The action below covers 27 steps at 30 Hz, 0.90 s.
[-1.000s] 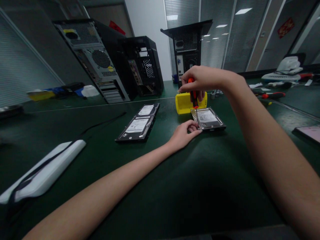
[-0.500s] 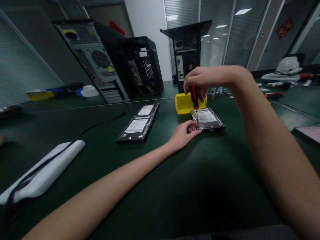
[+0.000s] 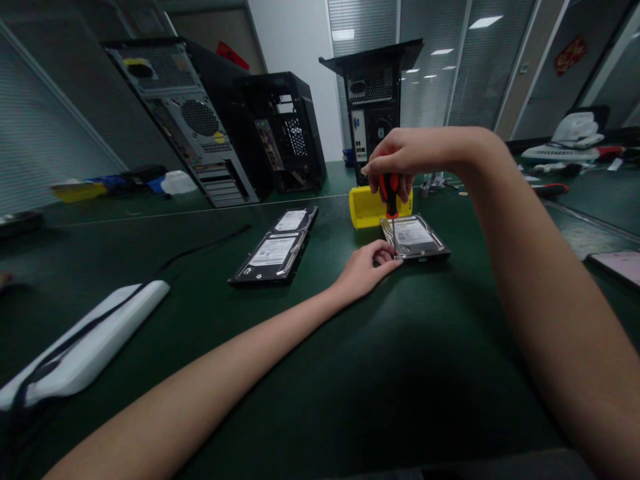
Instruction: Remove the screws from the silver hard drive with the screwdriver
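Note:
My right hand (image 3: 397, 159) grips the red and black handle of a screwdriver (image 3: 391, 193) from above. The shaft points down to the near left corner of a hard drive (image 3: 413, 235) lying label up on the green table (image 3: 320, 373). My left hand (image 3: 367, 267) rests at that same corner, thumb and fingers brought together around the screwdriver's tip; whether a small part is between them is hidden. Just behind the drive is a yellow case (image 3: 367, 208). Two more hard drives, a near one (image 3: 273, 257) and a far one (image 3: 294, 220), lie end to end left of my left hand.
Three black computer cases, one on the left (image 3: 200, 120), one in the middle (image 3: 287, 133) and one behind my right hand (image 3: 375, 87), stand at the back. A white object with a dark cable (image 3: 95, 337) lies at left. Tools, such as a red handle (image 3: 550, 190), are at right.
The fingers and wrist of my right hand have shifted slightly, and the screwdriver handle has turned a little. My left hand holds its place at the drive's corner.

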{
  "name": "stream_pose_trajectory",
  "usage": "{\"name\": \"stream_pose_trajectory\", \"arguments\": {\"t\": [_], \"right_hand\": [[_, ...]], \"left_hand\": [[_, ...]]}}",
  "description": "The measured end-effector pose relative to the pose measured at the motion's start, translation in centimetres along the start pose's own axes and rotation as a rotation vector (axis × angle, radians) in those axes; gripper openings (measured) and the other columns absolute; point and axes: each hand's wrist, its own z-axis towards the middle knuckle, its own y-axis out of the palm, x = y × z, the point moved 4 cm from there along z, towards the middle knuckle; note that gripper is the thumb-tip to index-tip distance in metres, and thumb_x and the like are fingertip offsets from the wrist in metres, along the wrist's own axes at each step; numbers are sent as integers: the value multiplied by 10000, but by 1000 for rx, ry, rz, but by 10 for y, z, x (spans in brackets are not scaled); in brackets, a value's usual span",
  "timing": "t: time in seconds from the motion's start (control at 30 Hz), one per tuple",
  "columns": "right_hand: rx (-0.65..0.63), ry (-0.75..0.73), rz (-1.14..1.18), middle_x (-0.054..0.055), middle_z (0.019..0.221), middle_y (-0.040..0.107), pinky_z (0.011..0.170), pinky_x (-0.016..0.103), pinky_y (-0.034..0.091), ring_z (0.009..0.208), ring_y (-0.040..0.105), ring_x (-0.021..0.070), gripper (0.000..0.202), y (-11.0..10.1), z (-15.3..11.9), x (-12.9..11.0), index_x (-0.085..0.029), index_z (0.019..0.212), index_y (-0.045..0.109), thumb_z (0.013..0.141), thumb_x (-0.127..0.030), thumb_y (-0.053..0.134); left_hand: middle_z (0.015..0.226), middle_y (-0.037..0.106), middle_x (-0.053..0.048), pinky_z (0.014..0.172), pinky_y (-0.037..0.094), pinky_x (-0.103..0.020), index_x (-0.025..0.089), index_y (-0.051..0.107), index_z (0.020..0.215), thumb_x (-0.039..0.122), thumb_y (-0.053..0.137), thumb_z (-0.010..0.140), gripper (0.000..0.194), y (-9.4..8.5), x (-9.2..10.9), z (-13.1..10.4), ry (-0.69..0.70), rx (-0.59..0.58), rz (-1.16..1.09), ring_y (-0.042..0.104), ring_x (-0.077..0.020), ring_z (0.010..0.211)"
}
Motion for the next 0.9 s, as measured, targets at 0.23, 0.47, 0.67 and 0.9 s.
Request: {"name": "stream_pose_trajectory", "arguments": {"t": [0.23, 0.47, 0.67, 0.9], "right_hand": [[-1, 18, -35, 81, 785, 692, 585, 214, 553, 740, 681, 157, 382, 1, -5, -2, -125, 957, 706, 866, -448, 523], [24, 45, -90, 57, 788, 681, 609, 226, 555, 753, 684, 164, 314, -1, -2, -4, -151, 1032, 679, 864, -379, 543], [4, 77, -125, 50, 794, 668, 607, 221, 541, 741, 684, 161, 318, -2, -2, -3, -158, 1066, 646, 868, -377, 528], [8, 68, -117, 82, 872, 682, 564, 203, 503, 710, 667, 144, 511, 7, -3, -7, -143, 1018, 660, 832, -583, 477]], "left_hand": [[846, 606, -33, 683, 436, -266, 145, 582, 1024, 392, 570, 834, 312, 0, 0, 0, 12, 3, 2, 558, -146, 765], [833, 598, -27, 670, 432, -256, 146, 583, 1011, 390, 572, 833, 303, 1, -2, 1, 10, 13, -1, 549, -138, 750], [822, 593, -24, 675, 431, -253, 143, 584, 1003, 359, 578, 833, 275, 0, 1, 0, 19, 8, -25, 546, -135, 750], [823, 591, -27, 687, 443, -256, 132, 579, 1017, 364, 590, 827, 300, 1, -2, -5, 27, 15, -44, 543, -132, 742]]}}
